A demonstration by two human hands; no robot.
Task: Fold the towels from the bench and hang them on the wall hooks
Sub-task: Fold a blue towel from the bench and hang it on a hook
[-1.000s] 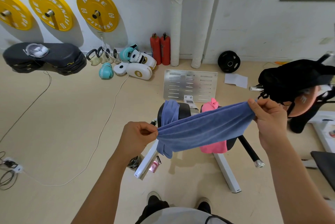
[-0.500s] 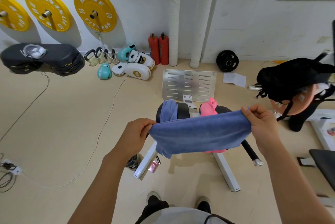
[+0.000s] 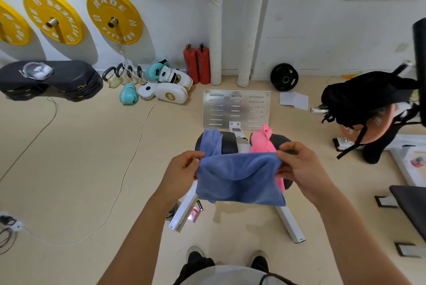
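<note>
head view, looking down, close above bench point(image 3: 230, 144)

Blue towel point(image 3: 239, 181), pink towel point(image 3: 261, 144)

I count three towels: two blue towels, one held mid-frame point(image 3: 239, 178) and one draped over the bench's left pad point(image 3: 211, 141), plus one pink towel point(image 3: 262, 143) on the right pad. Along the upper left wall I see three yellow weight plates point(image 3: 114, 16), with two red fire extinguishers point(image 3: 197, 63) at centre top and one black plate point(image 3: 285, 77) on the floor to their right. Two hands are in view, left point(image 3: 182, 169) and right point(image 3: 299, 167), and two shoes point(image 3: 194, 253) at the bottom edge.
</note>
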